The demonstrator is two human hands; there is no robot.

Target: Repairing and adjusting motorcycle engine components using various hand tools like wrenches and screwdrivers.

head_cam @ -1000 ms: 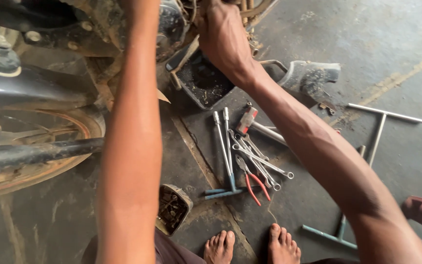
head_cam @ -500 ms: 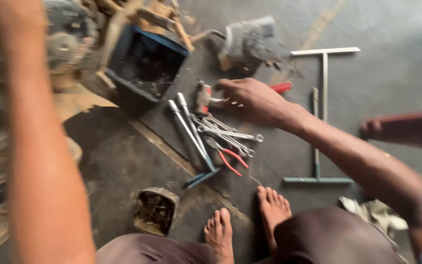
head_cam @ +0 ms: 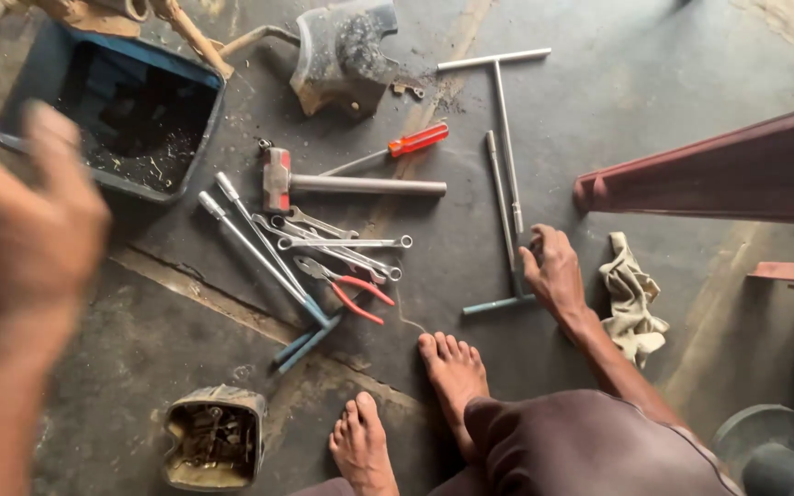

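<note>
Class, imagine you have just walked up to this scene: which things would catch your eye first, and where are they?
A scatter of tools lies mid-floor: a hammer, a red-handled screwdriver above it, and spanners and red-handled pliers below. To the right, the right hand rests on a T-handled wrench, beside a crumpled rag. The blurred left hand fills the left foreground, near a dark blue tray.
</note>
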